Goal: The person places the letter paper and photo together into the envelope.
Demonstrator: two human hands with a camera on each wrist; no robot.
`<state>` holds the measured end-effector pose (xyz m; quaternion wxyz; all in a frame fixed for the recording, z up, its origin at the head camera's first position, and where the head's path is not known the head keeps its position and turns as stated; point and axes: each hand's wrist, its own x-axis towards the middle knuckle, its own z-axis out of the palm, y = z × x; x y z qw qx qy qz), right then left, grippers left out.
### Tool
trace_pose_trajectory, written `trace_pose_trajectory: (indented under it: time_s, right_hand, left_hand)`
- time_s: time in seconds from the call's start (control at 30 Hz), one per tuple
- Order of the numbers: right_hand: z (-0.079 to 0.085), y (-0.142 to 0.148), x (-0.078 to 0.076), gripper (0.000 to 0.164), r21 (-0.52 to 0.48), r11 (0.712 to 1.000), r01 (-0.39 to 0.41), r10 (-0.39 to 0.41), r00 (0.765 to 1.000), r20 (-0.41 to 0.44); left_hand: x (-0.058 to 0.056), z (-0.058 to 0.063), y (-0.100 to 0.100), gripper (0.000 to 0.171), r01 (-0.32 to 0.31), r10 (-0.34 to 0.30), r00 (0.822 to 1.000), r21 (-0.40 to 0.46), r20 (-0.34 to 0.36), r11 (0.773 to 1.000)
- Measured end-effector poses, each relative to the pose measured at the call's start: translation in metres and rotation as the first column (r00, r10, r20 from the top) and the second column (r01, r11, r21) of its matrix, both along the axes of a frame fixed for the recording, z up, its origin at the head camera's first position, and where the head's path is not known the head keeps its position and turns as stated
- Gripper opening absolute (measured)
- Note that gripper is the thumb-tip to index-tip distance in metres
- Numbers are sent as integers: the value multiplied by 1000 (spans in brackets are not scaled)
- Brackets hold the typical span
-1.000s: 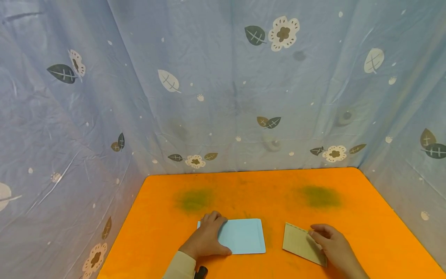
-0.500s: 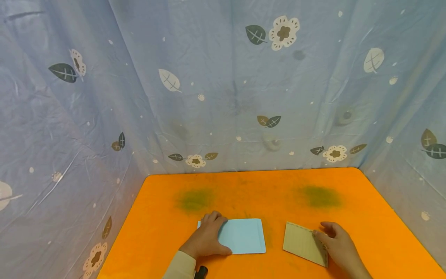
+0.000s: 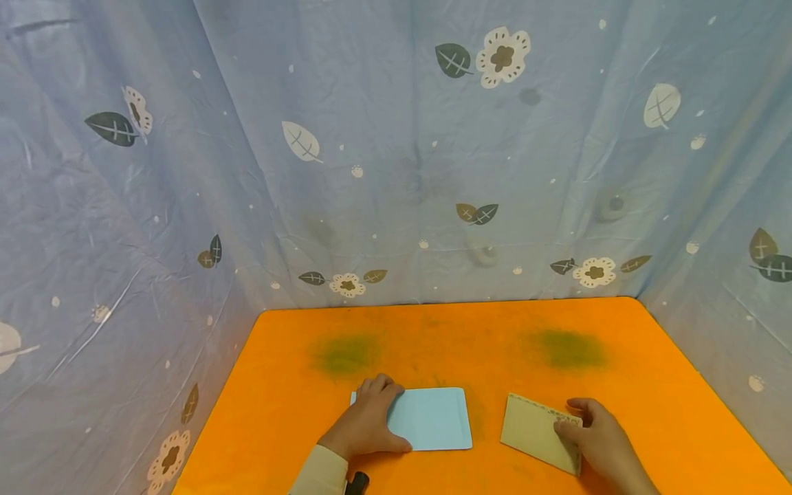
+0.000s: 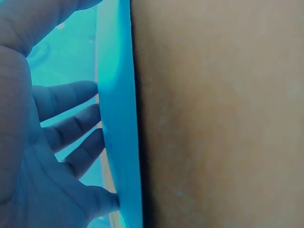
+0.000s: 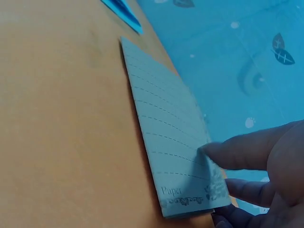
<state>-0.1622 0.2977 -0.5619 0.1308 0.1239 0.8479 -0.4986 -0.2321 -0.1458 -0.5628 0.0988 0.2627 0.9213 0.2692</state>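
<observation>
In the head view my left hand (image 3: pixel 368 419) spans a light blue envelope-like rectangle (image 3: pixel 431 418) on the orange table, thumb at its near edge and fingers at the far one. The left wrist view shows fingertips against the edge of this blue rectangle (image 4: pixel 118 118). To the right lies a small beige notepad (image 3: pixel 535 433), tilted. My right hand (image 3: pixel 603 440) pinches its right end, thumb on the face. In the right wrist view, the notepad (image 5: pixel 164 114) shows dashed lines, the word "Paper" and a printed ornament; the other fingers of the right hand (image 5: pixel 266 166) are partly hidden behind it.
An orange table (image 3: pixel 458 350) with two greenish patches carries both items. Blue-grey curtains (image 3: pixel 383 172) with leaves and flowers enclose its back and sides. A small black object (image 3: pixel 357 482) sits by the left sleeve (image 3: pixel 320 474).
My right thumb has shifted slightly over the notepad's right end, and a printed ornament now shows beside it. The left hand and the blue rectangle have stayed still.
</observation>
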Motion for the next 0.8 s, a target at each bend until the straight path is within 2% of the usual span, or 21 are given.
trace_pose_trajectory:
  time_s: [0.43, 0.53, 0.7, 0.8]
  right_hand:
    - [3, -6, 1, 48, -20, 998, 53, -53, 999, -5]
    - [5, -5, 2, 51, 1, 1000, 28, -28, 1000, 3]
    - [6, -4, 3, 72, 11, 999, -41, 41, 998, 44]
    - [6, -5, 4, 75, 19, 997, -70, 68, 995, 76]
  left_hand:
    - [-1, -1, 0, 91, -1, 1, 1000, 0, 9, 1000]
    - [-1, 0, 0, 91, -1, 1, 1000, -1, 10, 1000]
    - [0, 1, 0, 92, -3, 3, 1000, 1, 10, 1000]
    - [0, 2, 0, 92, -3, 3, 1000, 3, 13, 1000]
